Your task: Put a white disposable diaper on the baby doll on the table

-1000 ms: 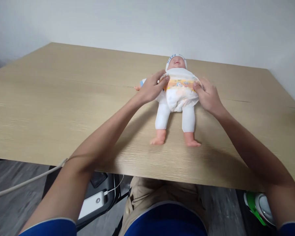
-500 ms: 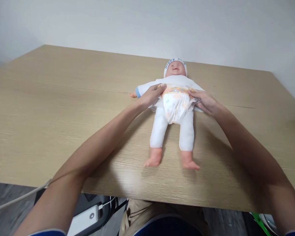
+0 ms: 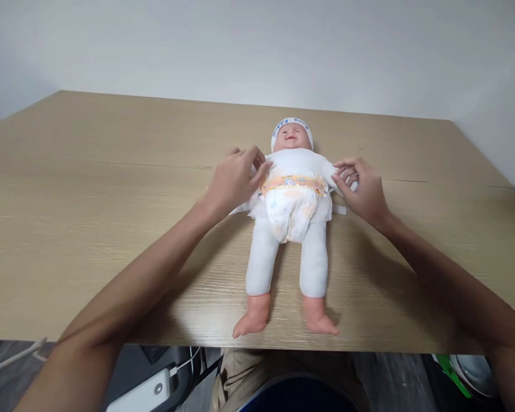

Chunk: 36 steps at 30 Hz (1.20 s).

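Note:
A baby doll point(image 3: 298, 160) lies on its back, head away from me, in a white top and a cap with blue lettering. Across its hips sits a diaper point(image 3: 289, 214) with an orange printed waistband. The diaper's side tabs stick out flat on both sides. My left hand point(image 3: 238, 177) is closed at the doll's arm on the left, thumb and index finger by the white sleeve. On the other side, the fingers of my right hand point(image 3: 360, 186) curl around the other sleeved arm. Both hands partly hide the arms they touch.
The doll lies on a wooden table point(image 3: 111, 240), its feet near the front edge. Behind is a pale wall point(image 3: 240, 51). Below the edge are a white device point(image 3: 141, 392) with a cable at left and a green-and-silver object point(image 3: 467, 372) at right.
My hands have left the sides of the diaper's waistband and moved up to the doll's arms. The doll appears lower and further left in the view, partly because the camera moved.

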Tool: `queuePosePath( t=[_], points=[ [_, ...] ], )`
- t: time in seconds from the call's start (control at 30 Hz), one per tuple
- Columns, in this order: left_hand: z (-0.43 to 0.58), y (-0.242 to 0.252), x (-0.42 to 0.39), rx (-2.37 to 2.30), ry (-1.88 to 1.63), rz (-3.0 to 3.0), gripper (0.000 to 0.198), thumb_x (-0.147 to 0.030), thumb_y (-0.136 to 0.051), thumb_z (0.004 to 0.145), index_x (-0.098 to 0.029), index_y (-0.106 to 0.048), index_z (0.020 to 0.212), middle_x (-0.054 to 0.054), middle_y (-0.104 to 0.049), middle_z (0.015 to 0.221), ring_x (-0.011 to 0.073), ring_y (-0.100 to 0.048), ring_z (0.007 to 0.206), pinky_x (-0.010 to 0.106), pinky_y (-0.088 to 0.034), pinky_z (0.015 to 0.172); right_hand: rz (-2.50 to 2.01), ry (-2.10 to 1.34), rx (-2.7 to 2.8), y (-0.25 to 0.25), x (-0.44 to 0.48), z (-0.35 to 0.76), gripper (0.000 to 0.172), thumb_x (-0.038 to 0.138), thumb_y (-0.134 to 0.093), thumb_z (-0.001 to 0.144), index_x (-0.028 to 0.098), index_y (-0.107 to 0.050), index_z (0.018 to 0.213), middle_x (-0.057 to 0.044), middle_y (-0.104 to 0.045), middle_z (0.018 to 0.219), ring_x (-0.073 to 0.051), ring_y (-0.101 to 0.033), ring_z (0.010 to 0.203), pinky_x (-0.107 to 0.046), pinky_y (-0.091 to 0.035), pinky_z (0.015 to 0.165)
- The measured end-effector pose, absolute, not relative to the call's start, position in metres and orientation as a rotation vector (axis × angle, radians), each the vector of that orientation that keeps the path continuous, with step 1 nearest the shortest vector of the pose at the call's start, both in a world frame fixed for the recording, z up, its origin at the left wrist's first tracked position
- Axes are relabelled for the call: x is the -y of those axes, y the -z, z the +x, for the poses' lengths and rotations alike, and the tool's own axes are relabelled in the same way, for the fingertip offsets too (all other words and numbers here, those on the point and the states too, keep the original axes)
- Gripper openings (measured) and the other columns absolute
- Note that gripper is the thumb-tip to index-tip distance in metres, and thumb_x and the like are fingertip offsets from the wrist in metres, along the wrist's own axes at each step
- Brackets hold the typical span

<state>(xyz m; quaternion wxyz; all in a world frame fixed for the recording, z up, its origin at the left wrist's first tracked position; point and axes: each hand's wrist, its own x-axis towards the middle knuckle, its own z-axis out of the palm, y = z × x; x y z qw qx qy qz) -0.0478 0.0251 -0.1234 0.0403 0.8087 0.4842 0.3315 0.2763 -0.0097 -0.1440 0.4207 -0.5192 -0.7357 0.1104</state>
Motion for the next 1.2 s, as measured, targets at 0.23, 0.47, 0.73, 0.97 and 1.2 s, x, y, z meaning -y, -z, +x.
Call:
queuePosePath(
  t=[0.23, 0.47, 0.73, 0.97, 1.2],
  points=[
    [0.003, 0.088, 0.004, -1.092, -0.881, 2.686, 0.031, -0.047, -0.055, 0.112, -0.022, -0.070, 0.122, 0.012, -0.072, 0.128, 0.0351, -0.061, 0.126, 0.054, -0.047, 0.113, -1.460, -0.167, 2.019, 0.178, 0.051, 0.300, 0.025, 0.047, -0.063, 0.105, 0.024, -0.071, 0.110, -0.009, -0.081, 0.099, -0.027, -0.074, 0.080, -0.043, -0.058, 0.081],
    [0.043, 0.101, 0.007, -1.167, -0.613, 2.718, 0.040, -0.057, -0.071, 0.100, -0.020, -0.077, 0.116, 0.016, -0.071, 0.128, 0.0436, -0.056, 0.128, 0.061, -0.045, 0.110, -1.571, -0.239, 1.983, 0.194, 0.047, 0.305, 0.042, 0.068, -0.066, 0.101, 0.026, -0.064, 0.093, -0.004, -0.071, 0.074, -0.027, -0.069, 0.073, -0.041, -0.052, 0.076],
    [0.041, 0.109, 0.007, -1.208, -0.625, 2.715, 0.052, -0.063, -0.079, 0.092, -0.021, -0.077, 0.123, 0.017, -0.068, 0.135, 0.0468, -0.054, 0.131, 0.063, -0.043, 0.112, -1.729, -0.396, 1.929, 0.183, 0.051, 0.306, 0.060, 0.085, -0.064, 0.092, 0.027, -0.058, 0.079, -0.004, -0.065, 0.070, -0.025, -0.061, 0.071, -0.036, -0.039, 0.066],
    [0.044, 0.111, 0.006, -1.203, -0.627, 2.716, 0.065, -0.070, -0.087, 0.081, -0.021, -0.076, 0.123, 0.017, -0.068, 0.136, 0.0493, -0.053, 0.132, 0.064, -0.042, 0.112, -1.819, -0.637, 1.908, 0.174, 0.050, 0.305, 0.066, 0.090, -0.067, 0.083, 0.025, -0.061, 0.072, -0.003, -0.064, 0.066, -0.022, -0.057, 0.065, -0.034, -0.036, 0.062],
    [0.046, 0.110, 0.009, -1.252, -0.562, 2.716, 0.068, -0.067, -0.089, 0.080, -0.020, -0.076, 0.127, 0.018, -0.067, 0.139, 0.0485, -0.052, 0.132, 0.061, -0.040, 0.112, -1.543, -1.002, 1.799, 0.152, 0.041, 0.308, 0.062, 0.083, -0.068, 0.085, 0.023, -0.061, 0.071, 0.003, -0.049, 0.065, -0.016, -0.044, 0.065, -0.032, -0.033, 0.065]
  ],
)
